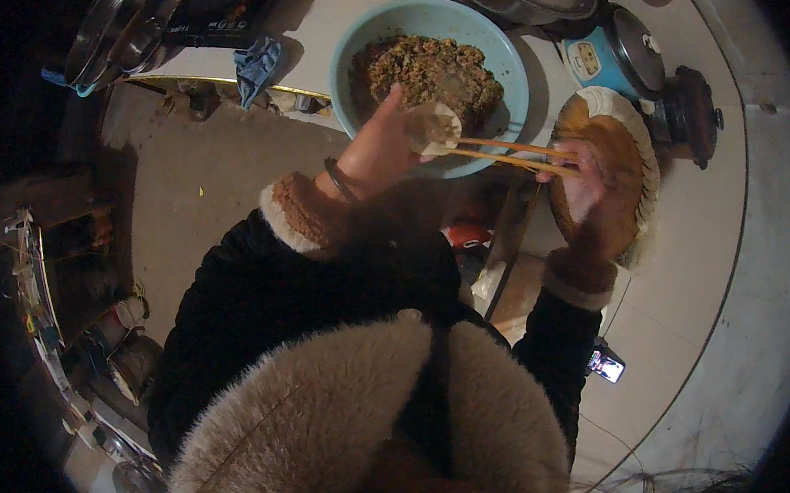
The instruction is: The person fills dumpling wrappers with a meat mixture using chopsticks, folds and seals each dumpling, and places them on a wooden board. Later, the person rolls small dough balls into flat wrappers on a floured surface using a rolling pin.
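My left hand (376,136) holds a round dumpling wrapper (433,126) over the near side of a light-blue basin (340,66). Minced filling (436,70) is heaped inside that basin. In my right hand (580,178) is a pair of wooden chopsticks (505,153), their tips at the wrapper's right edge. Something pale brown lies on the wrapper, but blur hides how much. Below my right hand is a round brown tray (608,133), with folded dumplings (649,178) lined along its far and right rim. My forearm covers part of the tray.
A blue rice cooker (592,57) and a dark lidded pot (695,117) stand beyond the tray. A blue cloth (256,68) hangs over the counter edge, near pans (107,32) and a black cooktop (210,23). A lit phone (606,367) rests at the right.
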{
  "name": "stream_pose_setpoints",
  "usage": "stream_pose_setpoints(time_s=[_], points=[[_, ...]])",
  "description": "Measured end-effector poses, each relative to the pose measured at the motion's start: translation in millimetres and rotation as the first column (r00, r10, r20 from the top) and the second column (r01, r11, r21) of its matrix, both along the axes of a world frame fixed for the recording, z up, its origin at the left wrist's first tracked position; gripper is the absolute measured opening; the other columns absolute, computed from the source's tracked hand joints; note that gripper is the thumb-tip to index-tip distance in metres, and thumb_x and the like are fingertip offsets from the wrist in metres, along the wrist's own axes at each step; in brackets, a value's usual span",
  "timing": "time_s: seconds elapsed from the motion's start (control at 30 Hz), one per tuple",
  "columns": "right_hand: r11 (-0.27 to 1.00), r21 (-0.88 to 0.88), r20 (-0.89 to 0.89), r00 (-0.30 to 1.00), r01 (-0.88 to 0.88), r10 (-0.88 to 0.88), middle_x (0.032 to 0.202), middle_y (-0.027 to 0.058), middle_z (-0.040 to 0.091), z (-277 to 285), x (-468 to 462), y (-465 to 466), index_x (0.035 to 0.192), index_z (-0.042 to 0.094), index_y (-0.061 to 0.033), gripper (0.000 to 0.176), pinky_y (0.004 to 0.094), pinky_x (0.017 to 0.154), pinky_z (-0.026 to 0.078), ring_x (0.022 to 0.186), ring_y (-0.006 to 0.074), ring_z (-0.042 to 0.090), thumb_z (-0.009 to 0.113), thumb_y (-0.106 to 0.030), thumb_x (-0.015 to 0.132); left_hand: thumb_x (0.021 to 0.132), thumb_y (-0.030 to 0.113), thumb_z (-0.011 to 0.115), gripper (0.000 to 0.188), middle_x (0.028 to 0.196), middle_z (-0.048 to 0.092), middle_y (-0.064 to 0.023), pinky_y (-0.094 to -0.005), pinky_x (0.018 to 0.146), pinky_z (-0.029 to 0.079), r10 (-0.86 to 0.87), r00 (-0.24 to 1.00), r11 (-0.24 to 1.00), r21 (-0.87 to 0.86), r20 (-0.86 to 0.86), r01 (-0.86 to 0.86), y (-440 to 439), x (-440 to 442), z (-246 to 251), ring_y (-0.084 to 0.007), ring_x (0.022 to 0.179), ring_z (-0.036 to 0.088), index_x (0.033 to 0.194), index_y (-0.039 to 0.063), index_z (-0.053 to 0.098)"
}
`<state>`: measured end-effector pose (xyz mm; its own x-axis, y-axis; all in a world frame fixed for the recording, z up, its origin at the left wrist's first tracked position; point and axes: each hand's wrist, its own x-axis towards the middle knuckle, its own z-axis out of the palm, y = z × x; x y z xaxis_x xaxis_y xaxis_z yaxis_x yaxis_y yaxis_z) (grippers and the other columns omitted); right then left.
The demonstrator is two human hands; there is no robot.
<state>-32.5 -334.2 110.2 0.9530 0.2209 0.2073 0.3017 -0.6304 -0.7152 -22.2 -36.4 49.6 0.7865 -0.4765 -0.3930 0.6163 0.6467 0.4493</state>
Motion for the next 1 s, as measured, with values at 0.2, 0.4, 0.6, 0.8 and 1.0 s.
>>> stream_pose_setpoints(time_s=[0.2, 0.4, 0.6, 0.8, 1.0], points=[[0.908, 0.412, -0.246, 0.969, 0.075, 0.031, 0.093, 0.0150, 0.067, -11.7, 4.3, 7.5, 0.108, 0.061, 0.0012, 0.021, 0.0336, 0.083, 0.052, 0.088, 0.0264, 0.065, 0.051, -0.015, 0.100, 0.094, 0.072, 0.036, 0.091, 0.143, 0.048, -0.0138, -0.0394, 0.108, 0.039, -0.071, 0.996, 0.993, -0.095, 0.061, 0.077, 4.8, -1.0, 2.6, -0.0263, 0.130, 0.049, 0.146, -0.002, 0.034], [0.673, 0.701, -0.375, 0.925, 0.237, 0.065, 0.103, 0.0186, 0.065, -11.4, 3.8, 16.6, 0.111, 0.060, 0.0010, 0.019, 0.0398, 0.078, 0.054, 0.091, 0.0306, 0.065, 0.052, -0.012, 0.100, 0.094, 0.073, 0.033, 0.093, 0.145, 0.046, -0.0146, -0.0379, 0.110, 0.038, -0.075, 0.994, 0.988, -0.129, 0.079, 0.085, 5.2, -2.0, -0.8, -0.0260, 0.132, 0.047, 0.147, -0.003, 0.032], [0.858, 0.492, -0.248, 0.968, 0.148, -0.025, 0.102, 0.0178, 0.063, 5.9, 2.0, 13.4, 0.105, 0.060, 0.0025, 0.020, 0.0417, 0.072, 0.055, 0.086, 0.0302, 0.064, 0.048, -0.014, 0.102, 0.091, 0.076, 0.035, 0.098, 0.148, 0.043, -0.0157, -0.0396, 0.113, 0.035, -0.057, 0.996, 0.989, -0.135, 0.070, 0.066, 2.0, -1.1, 3.2, -0.0269, 0.135, 0.044, 0.148, -0.004, 0.030], [0.737, 0.619, -0.429, 0.903, 0.271, 0.029, 0.094, 0.0123, 0.060, -13.0, 10.3, 24.8, 0.103, 0.061, 0.0023, 0.026, 0.0386, 0.074, 0.052, 0.079, 0.0244, 0.059, 0.052, -0.023, 0.101, 0.090, 0.078, 0.033, 0.103, 0.149, 0.041, -0.0173, -0.0386, 0.114, 0.034, -0.094, 0.987, 0.975, -0.187, 0.129, 0.118, 2.6, 1.9, 0.4, -0.0261, 0.136, 0.043, 0.149, -0.007, 0.026], [0.632, 0.719, -0.407, 0.912, 0.290, 0.044, 0.093, 0.0113, 0.058, -26.9, 10.8, 19.2, 0.104, 0.060, 0.0006, 0.027, 0.0386, 0.075, 0.051, 0.080, 0.0242, 0.060, 0.053, -0.025, 0.100, 0.090, 0.079, 0.031, 0.103, 0.148, 0.041, -0.0175, -0.0390, 0.114, 0.033, -0.069, 0.992, 0.974, -0.209, 0.104, 0.089, 4.8, 0.2, 5.7, -0.0271, 0.136, 0.042, 0.149, -0.006, 0.027]])
